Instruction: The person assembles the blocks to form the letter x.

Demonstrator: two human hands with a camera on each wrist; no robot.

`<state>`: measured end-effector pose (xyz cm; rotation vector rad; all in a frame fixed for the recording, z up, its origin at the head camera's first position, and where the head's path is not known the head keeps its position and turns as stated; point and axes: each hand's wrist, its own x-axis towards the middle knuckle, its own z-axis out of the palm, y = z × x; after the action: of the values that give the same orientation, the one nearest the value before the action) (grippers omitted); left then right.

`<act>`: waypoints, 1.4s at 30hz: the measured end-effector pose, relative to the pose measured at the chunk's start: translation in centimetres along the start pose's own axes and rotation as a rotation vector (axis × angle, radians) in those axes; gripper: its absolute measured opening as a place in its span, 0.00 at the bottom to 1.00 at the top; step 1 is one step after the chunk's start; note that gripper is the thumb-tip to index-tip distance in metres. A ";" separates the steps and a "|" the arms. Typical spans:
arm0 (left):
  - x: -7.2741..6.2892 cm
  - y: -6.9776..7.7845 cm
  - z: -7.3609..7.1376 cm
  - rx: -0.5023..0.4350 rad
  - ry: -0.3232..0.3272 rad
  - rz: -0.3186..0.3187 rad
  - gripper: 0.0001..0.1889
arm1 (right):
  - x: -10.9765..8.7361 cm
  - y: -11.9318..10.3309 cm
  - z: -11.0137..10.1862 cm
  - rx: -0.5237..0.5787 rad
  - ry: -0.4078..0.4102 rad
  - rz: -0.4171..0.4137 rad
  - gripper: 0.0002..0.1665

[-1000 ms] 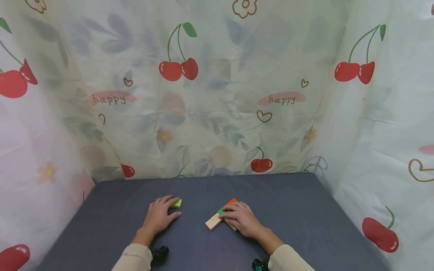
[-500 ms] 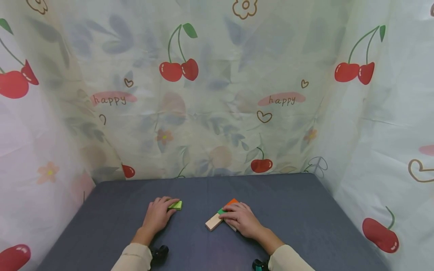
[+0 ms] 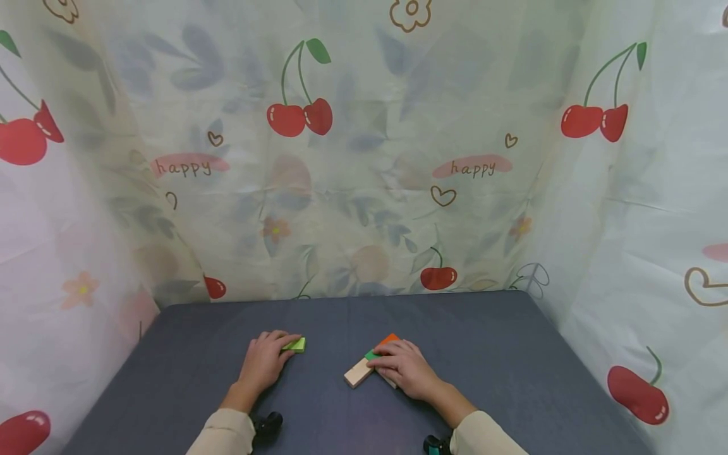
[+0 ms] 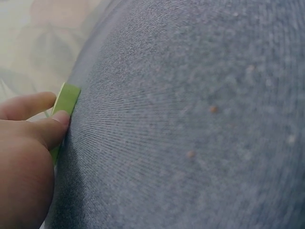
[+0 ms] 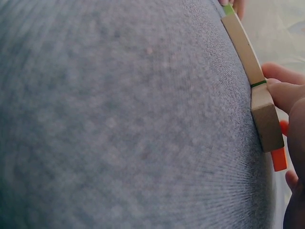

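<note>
My left hand (image 3: 263,360) pinches a light green wooden block (image 3: 296,345) between thumb and index finger, low over the cloth; its left end is hidden under the fingers. To the right, my right hand (image 3: 409,370) holds a small group of blocks from above. A pale wooden block (image 3: 359,373) reaches out toward the left of the group, a green block (image 3: 372,355) touches its far end, and an orange block (image 3: 390,339) lies beyond. A second pale block (image 5: 268,128) sits under the right palm at an angle. In the right wrist view the thumb touches the pale wood beside a green edge.
Dark grey cloth covers the table (image 3: 318,411). A curtain (image 3: 364,189) printed with cherries stands behind its back edge and along both sides. Black wrist devices (image 3: 267,426) are worn on both arms below beige sleeves (image 3: 224,433).
The left thumb has come in from a spread position against the light green block, which has shifted slightly toward me. The right hand and its blocks have stayed in place.
</note>
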<state>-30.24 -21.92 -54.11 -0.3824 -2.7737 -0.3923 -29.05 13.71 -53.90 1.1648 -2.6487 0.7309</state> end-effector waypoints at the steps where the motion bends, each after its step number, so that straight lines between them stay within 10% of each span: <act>1: 0.0 0.0 0.0 -0.001 0.003 0.002 0.19 | 0.0 0.0 0.0 -0.002 0.000 0.000 0.16; 42: 0.2 0.8 0.3 -0.010 0.122 0.118 0.15 | -0.1 0.1 0.1 -0.013 0.009 0.005 0.16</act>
<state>-30.28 -21.08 -54.17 -0.5040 -2.6168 -0.3881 -29.11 13.79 -54.05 1.1496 -2.6453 0.7173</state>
